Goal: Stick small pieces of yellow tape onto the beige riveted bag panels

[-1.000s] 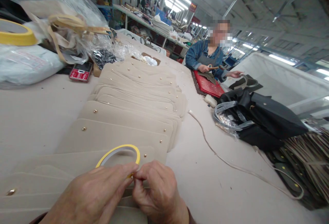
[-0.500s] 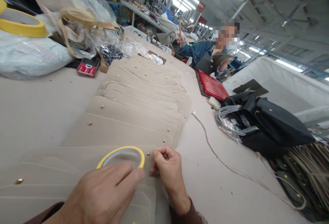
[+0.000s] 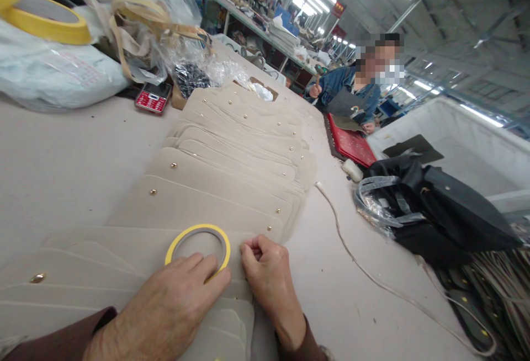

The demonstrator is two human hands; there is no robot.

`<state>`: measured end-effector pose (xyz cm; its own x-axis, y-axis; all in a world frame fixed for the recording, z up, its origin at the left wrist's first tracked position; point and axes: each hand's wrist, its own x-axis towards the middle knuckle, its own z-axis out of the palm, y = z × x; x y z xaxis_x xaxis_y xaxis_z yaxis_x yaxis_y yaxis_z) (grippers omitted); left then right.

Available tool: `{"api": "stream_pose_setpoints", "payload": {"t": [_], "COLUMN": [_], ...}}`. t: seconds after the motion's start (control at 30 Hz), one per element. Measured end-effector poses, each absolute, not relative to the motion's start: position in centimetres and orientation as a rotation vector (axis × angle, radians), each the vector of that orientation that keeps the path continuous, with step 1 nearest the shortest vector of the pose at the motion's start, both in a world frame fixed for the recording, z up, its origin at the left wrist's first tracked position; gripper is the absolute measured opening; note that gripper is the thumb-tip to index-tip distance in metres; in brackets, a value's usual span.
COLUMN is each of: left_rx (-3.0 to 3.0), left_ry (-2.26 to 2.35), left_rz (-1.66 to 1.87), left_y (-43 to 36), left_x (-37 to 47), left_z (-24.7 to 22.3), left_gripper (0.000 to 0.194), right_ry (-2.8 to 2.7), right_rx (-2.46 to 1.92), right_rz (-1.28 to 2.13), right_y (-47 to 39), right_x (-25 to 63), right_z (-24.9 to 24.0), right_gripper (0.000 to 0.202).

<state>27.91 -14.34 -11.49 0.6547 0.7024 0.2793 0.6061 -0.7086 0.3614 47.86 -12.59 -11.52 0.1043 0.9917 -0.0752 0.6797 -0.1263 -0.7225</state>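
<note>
A yellow tape roll lies over the beige panels at the lower middle, and my left hand has its fingers closed on its near side. To its right, my right hand is closed in a pinch at the right edge of the top beige panel; what is between its fingertips is too small to make out. Farther up the table, overlapping beige panels with small gold studs form a long fanned row.
Yellow tape rolls rest on a plastic-wrapped bundle at the left, near a red phone. A cord, black bag and white bin lie right. Beyond a red block, a person holds a tool.
My left hand and the tape roll have shifted slightly, and the rivet beside my right fingertips no longer shows. The person across has lowered the raised hand; a dark piece now lies over the red block.
</note>
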Motion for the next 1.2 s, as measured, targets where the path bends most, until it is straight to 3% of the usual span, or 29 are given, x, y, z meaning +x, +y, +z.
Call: {"api": "stream_pose_setpoints", "payload": {"t": [0.13, 0.33, 0.5, 0.6, 0.77, 0.9, 1.2], "left_rx": [2.614, 2.588, 2.611, 2.614, 2.574, 2.557, 2.606], "left_ry": [1.084, 1.066, 1.070, 1.088, 1.060, 1.032, 1.090], "left_rz": [0.503, 0.695, 0.981, 1.064, 1.133, 1.163, 1.186], "left_y": [-14.4, -13.6, -12.4, -12.1, -11.6, -11.3, -10.6], "left_x": [27.6, 26.8, 26.2, 25.9, 25.3, 24.9, 24.1], "left_z": [-11.7, -10.9, -9.7, -9.5, -8.6, -7.2, -6.5], "left_gripper": [0.040, 0.039, 0.038, 0.034, 0.029, 0.026, 0.024], "right_ry": [-1.687, -1.441, -1.858, -1.913, -1.837, -1.856, -2.573], "right_rx": [-1.885, -1.771, -1.606, -1.710, -1.875, -1.712, -1.490], "right_rz": [0.665, 0.949, 0.448, 0.335, 0.462, 0.629, 0.409], "right_y": [-12.3, -13.6, -14.3, -13.8, -12.9, -12.8, -10.4], "right_x": [47.9, 49.3, 49.0, 48.1, 47.6, 49.1, 51.3], "right_z": [-11.7, -11.8, -12.7, -12.9, -12.4, -11.8, -10.3], "right_gripper": [0.013, 0.015, 0.018, 0.018, 0.014, 0.018, 0.016]}}
